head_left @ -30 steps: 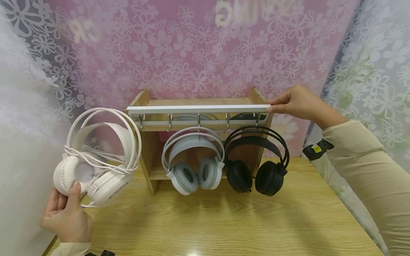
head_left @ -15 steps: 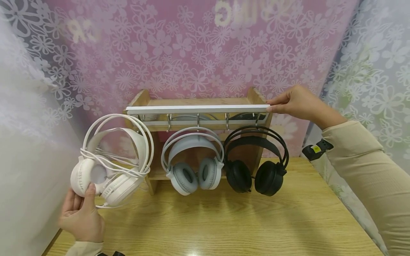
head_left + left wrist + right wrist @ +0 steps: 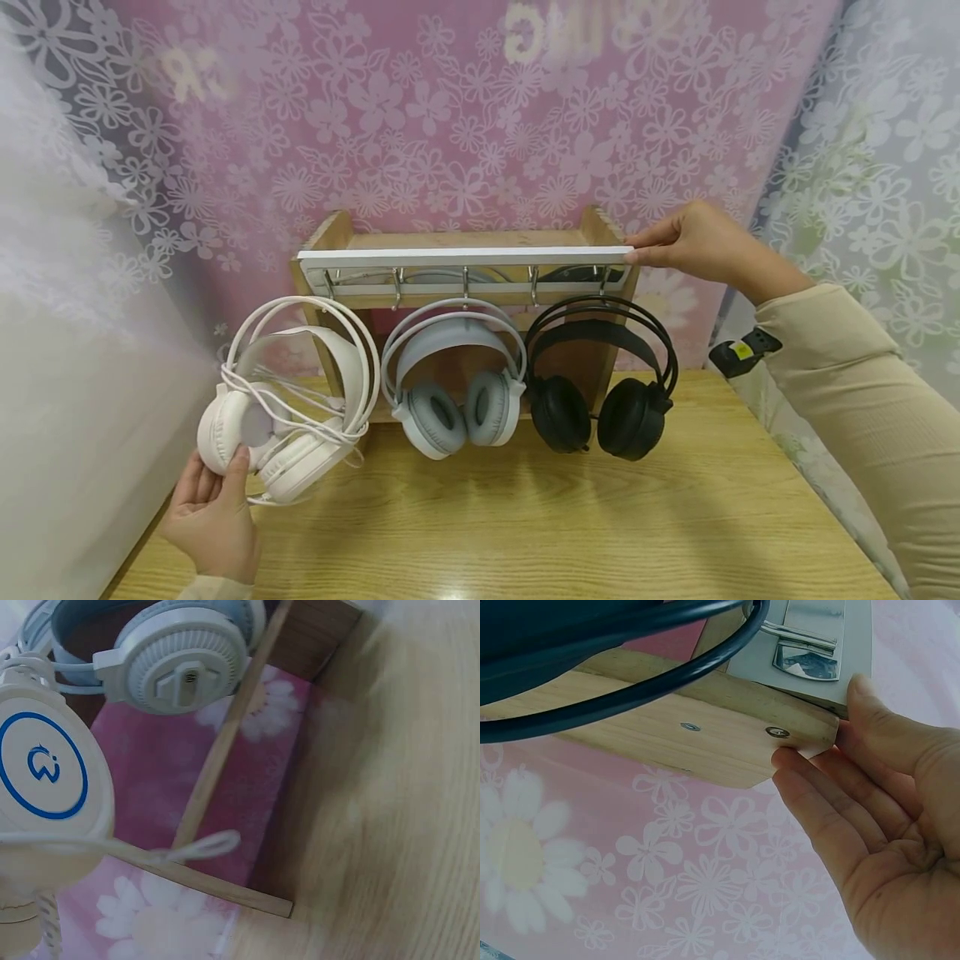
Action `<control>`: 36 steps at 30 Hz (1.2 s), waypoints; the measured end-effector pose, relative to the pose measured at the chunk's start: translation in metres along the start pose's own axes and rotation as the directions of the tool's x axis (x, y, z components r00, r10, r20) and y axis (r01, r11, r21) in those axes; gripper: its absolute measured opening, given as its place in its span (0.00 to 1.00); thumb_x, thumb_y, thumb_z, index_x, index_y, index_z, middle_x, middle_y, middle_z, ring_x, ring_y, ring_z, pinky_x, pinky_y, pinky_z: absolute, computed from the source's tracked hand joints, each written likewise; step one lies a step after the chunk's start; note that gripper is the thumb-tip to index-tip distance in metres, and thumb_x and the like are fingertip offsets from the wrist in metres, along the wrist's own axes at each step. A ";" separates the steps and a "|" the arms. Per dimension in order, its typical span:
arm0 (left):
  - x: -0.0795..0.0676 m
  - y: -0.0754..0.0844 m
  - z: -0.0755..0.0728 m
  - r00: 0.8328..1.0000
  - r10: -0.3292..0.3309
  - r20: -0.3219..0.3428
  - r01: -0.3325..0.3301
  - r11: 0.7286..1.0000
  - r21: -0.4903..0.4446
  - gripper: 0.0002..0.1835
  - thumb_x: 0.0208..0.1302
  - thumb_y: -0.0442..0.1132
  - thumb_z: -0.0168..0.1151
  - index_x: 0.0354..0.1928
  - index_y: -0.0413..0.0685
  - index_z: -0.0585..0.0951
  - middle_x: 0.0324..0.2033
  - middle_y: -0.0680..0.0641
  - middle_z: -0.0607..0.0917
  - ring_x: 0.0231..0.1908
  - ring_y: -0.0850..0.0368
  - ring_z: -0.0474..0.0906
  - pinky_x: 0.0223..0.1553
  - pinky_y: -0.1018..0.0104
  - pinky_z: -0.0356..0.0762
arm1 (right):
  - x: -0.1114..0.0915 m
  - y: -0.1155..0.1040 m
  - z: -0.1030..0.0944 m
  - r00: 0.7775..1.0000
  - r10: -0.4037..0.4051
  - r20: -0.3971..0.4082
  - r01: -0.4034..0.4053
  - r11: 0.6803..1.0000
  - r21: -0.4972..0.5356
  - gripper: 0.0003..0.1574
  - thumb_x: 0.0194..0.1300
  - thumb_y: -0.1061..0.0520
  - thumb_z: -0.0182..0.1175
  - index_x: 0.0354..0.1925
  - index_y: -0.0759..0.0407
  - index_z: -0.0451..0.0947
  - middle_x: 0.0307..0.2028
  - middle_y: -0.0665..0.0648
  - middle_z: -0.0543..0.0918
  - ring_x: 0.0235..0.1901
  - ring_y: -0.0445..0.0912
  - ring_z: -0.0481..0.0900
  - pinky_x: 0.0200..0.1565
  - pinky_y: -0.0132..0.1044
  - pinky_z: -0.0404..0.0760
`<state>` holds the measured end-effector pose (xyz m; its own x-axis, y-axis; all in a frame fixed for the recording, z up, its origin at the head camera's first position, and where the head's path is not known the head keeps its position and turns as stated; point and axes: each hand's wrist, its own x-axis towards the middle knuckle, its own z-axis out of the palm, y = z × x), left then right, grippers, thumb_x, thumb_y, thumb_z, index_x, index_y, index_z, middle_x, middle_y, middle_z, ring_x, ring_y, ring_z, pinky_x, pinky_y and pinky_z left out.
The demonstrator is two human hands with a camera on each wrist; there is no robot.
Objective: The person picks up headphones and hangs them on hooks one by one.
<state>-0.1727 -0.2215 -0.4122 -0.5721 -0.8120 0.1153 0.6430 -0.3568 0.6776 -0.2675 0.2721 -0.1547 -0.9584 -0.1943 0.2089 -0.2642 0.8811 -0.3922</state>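
My left hand (image 3: 217, 521) holds white headphones (image 3: 300, 467) by one ear cup, thumb in front. Their cable is wound around the headband, which overlaps the left end of the hook rail's stand in the head view. A blue ring and logo mark the outer ear cup (image 3: 43, 761) in the left wrist view. My right hand (image 3: 701, 242) pinches the right end of the white-framed hook rail (image 3: 465, 257) and wooden stand, thumb on the rail, fingers against the wood. Grey headphones (image 3: 491, 408) hang at the middle hook, black headphones (image 3: 633, 417) at the right one.
The wooden stand (image 3: 450, 240) rests on a wood-grain table (image 3: 525, 533) against a pink flowered curtain (image 3: 465, 125). Metal hooks line the rail; the left hook (image 3: 328, 283) is just above the white headband. A white curtain (image 3: 82, 375) borders the left side.
My left hand has moved right and slightly down with the white headphones, bringing them in front of the stand's left side. My right hand stays at the rail's end.
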 end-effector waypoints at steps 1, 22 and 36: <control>0.000 -0.001 -0.001 1.000 -0.002 0.001 0.002 1.000 0.016 0.27 0.41 0.18 0.72 0.50 0.30 0.80 0.41 0.44 0.87 0.42 0.55 0.84 0.41 0.71 0.80 | 0.000 0.000 0.000 1.000 -0.001 -0.001 0.001 1.000 0.001 0.26 0.61 0.44 0.65 0.50 0.59 0.83 0.44 0.64 0.86 0.40 0.50 0.78 0.35 0.40 0.74; 0.003 -0.020 -0.005 0.996 -0.082 0.039 0.074 0.981 0.180 0.22 0.44 0.20 0.72 0.43 0.42 0.81 0.34 0.52 0.87 0.37 0.63 0.84 0.40 0.76 0.79 | -0.002 0.001 -0.001 1.000 0.000 0.010 0.000 1.000 0.003 0.26 0.62 0.43 0.64 0.52 0.57 0.82 0.47 0.65 0.84 0.47 0.55 0.79 0.37 0.43 0.74; -0.011 -0.040 -0.003 0.975 -0.179 0.131 0.120 0.923 0.367 0.25 0.49 0.25 0.72 0.49 0.48 0.76 0.39 0.57 0.83 0.40 0.68 0.81 0.42 0.79 0.77 | -0.003 0.000 0.000 1.000 0.007 0.009 -0.007 1.000 0.015 0.26 0.61 0.42 0.64 0.52 0.57 0.82 0.51 0.66 0.82 0.47 0.53 0.79 0.35 0.42 0.72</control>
<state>-0.1909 -0.1995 -0.4425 -0.7396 -0.6675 0.0866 0.3380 -0.2571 0.9053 -0.2649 0.2732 -0.1551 -0.9610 -0.1923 0.1986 -0.2593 0.8759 -0.4068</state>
